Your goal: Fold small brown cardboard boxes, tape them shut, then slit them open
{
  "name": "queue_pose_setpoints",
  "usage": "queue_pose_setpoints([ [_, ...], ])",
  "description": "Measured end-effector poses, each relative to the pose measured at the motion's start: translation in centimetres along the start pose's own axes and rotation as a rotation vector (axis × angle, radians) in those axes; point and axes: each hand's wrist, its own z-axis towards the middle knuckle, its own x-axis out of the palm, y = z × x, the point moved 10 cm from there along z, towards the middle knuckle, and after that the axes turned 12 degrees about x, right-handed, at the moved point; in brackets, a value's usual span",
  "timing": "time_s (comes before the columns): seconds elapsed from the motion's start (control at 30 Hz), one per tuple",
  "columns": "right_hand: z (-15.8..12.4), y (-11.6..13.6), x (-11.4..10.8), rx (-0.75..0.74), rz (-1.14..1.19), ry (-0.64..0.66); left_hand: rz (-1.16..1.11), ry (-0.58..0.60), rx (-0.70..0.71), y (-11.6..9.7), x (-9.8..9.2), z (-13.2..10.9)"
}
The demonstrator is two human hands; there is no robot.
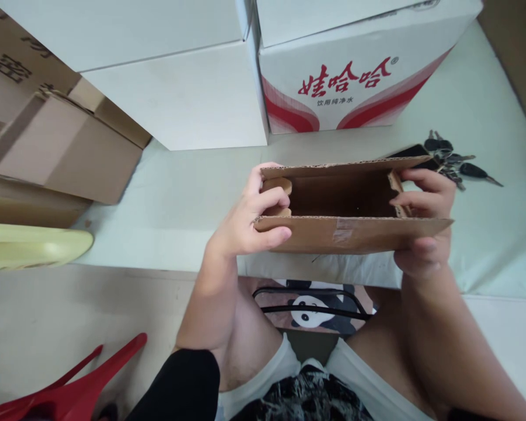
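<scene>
A small brown cardboard box (315, 235) with its top flaps raised is held between my two hands at the near part of the pale table. Its dark inside shows, and no contents can be made out. My left hand (265, 213) grips the left end, thumb on the near wall and fingers over the short flap. At the opposite end, my right hand (427, 216) has fingers on the right short flap and the thumb low on the near side. A strip of clear tape (344, 230) sticks to the near flap.
White cartons (193, 99) and a red-lettered water carton (355, 82) stand behind. A bunch of keys (458, 161) lies at the right beside a black item. Brown cartons (70, 146) and a yellow plastic piece (35, 245) are at left. Red legs (109, 368) rise from the floor.
</scene>
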Motion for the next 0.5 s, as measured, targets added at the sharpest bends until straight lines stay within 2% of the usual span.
queue_pose_setpoints([
  [0.1,-0.2,0.9,0.2,-0.081,0.107,-0.017,0.034,0.015,-0.028,0.2,-0.2,-0.2],
  [0.27,0.1,1.6,0.3,-0.113,0.208,-0.052,0.042,0.049,-0.034,0.1,-0.3,-0.5],
  [0.37,0.0,1.6,0.7,-0.134,0.251,-0.029,0.021,0.043,-0.002,-0.4,-0.4,-0.4],
  [0.43,-0.1,1.2,0.6,-0.114,0.287,-0.04,0.013,0.022,0.008,-0.5,-0.5,-0.4],
  [0.5,0.0,0.2,0.0,-0.025,0.284,-0.101,0.016,-0.013,0.011,-0.7,-0.7,-0.4],
])
